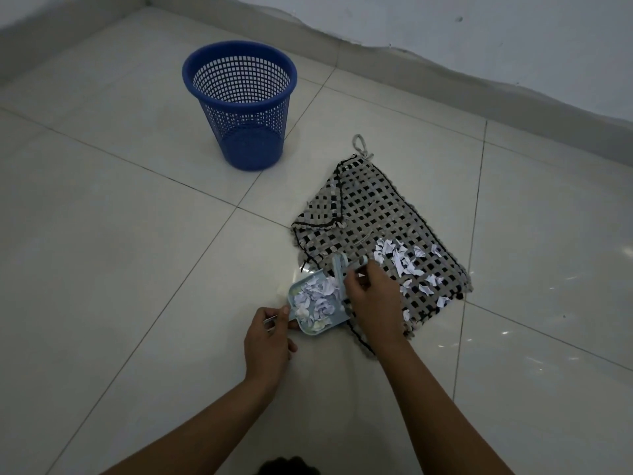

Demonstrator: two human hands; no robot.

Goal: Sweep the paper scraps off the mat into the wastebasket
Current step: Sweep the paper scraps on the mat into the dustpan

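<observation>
A woven black-and-grey mat (370, 214) lies on the tiled floor, one far corner folded over. Several white paper scraps (407, 262) are scattered on its near part. A small light-blue dustpan (299, 289) sits at the mat's near left edge with a heap of scraps in it. My left hand (269, 341) grips the dustpan's handle. My right hand (373, 299) holds a small light-blue brush (339, 270) at the pan's mouth, its bristles hidden. The blue mesh wastebasket (239, 101) stands upright on the floor, far left of the mat.
Pale floor tiles (137, 269) with dark grout lines spread all around. A grey skirting and wall (479, 46) run along the back and right. The mat's loop (359, 142) points toward the wall.
</observation>
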